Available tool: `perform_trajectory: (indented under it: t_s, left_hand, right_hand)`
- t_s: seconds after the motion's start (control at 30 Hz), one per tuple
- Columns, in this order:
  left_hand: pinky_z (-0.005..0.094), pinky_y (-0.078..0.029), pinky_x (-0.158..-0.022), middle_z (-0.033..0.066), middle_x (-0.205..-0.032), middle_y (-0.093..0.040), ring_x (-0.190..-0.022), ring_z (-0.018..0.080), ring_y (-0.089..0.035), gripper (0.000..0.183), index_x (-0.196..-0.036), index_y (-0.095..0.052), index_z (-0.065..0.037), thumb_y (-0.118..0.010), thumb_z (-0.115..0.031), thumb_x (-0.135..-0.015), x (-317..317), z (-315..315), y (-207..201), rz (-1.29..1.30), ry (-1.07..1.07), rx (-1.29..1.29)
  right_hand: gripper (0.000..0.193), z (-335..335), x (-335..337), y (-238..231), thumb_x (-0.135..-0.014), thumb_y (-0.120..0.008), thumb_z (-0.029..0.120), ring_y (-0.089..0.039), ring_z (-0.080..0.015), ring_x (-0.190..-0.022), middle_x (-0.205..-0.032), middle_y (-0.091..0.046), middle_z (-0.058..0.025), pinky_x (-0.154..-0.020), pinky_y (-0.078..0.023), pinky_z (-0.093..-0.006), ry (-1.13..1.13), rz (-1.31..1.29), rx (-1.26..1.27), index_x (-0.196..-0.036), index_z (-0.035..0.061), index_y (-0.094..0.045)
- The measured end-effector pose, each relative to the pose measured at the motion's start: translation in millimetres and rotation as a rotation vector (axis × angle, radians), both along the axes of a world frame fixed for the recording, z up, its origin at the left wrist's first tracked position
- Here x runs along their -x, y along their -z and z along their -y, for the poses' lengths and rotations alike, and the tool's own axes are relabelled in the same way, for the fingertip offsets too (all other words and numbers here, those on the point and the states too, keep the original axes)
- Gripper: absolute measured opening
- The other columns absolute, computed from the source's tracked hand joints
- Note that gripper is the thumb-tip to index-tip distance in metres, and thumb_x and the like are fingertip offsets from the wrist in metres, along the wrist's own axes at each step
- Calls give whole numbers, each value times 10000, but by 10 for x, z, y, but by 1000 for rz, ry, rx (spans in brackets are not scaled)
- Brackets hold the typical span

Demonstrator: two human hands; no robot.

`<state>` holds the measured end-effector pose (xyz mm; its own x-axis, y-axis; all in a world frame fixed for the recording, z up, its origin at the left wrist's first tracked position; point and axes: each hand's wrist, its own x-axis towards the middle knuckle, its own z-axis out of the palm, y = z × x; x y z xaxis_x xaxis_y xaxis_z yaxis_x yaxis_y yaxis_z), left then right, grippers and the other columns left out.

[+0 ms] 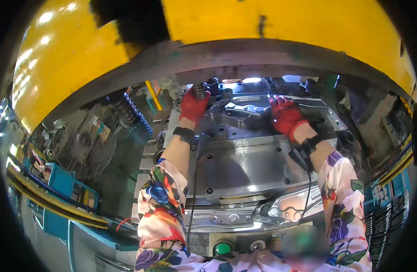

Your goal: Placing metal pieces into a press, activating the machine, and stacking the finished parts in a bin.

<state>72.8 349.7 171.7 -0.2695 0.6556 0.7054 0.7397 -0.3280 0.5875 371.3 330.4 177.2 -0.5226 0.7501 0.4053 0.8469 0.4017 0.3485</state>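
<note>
My left hand (193,108), in a red glove, is at the back left of the press die (240,156). Its fingers are closed about a dark ribbed post (199,90). Farther right, my right hand (285,117), also red-gloved, has its fingers curled at a shiny stamped metal part (247,108) lying across the back of the die. The fingertips are partly lost in glare, so their exact grip is hard to make out. Nearer me, another stamped metal panel (290,206) lies along the die's front.
A yellow press ram (281,20) hangs low over the die and my hands. At the front edge sits a green button (223,248). A round fan guard (88,145) stands at left, near a blue frame (61,181). Dark cables run from both wrist straps.
</note>
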Motion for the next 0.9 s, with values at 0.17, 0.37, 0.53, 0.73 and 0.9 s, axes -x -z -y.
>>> perform_trajectory:
  t_s: [0.17, 0.37, 0.53, 0.73, 0.9]
  left_hand:
    - [385, -446, -703, 118, -858, -582, -835, 290, -563, 307, -967, -541, -73, -584, -275, -740, 72, 909, 38, -364, 135, 97]
    - [387, -423, -713, 109, -953, -553, -813, 275, -532, 311, -976, -563, -91, -591, -156, -674, 224, 1933, 534, -959, 183, 345]
    - [413, -398, -770, 133, -1043, -516, -886, 268, -501, 369, -1035, -547, -88, -573, -167, -676, 328, 1979, 843, -1026, 115, 308]
    - [442, -368, -875, 160, -1166, -477, -1049, 303, -465, 494, -1132, -507, -94, -604, -151, -651, 311, 2218, 675, -867, 175, 275]
    - [438, -370, -885, 160, -1170, -483, -1053, 321, -475, 523, -1113, -530, -81, -642, -136, -606, 333, 2631, 726, -631, 279, 112]
  right_hand:
    - [277, -401, -180, 153, -807, -446, 195, -550, -293, -936, -975, -557, -134, -765, -467, -406, -1, 83, 113, -1026, 37, -504]
    - [265, -298, 198, -30, -762, -511, 186, -569, -299, -877, -940, -569, -138, -743, -468, -398, -161, 114, 107, -985, 43, -522]
    - [274, -274, 393, -116, -761, -473, 159, -589, -305, -872, -951, -602, -146, -758, -474, -387, -160, 195, 229, -991, 36, -558]
    - [361, -285, 676, -334, -791, -483, 302, -586, -296, -898, -970, -607, -136, -793, -460, -377, -209, 100, 96, -1018, 33, -562]
    - [444, -837, 875, 135, -854, -427, 360, -468, -299, -1130, -1215, -489, -163, -940, -371, -375, -94, -113, 136, -1179, 61, -478]
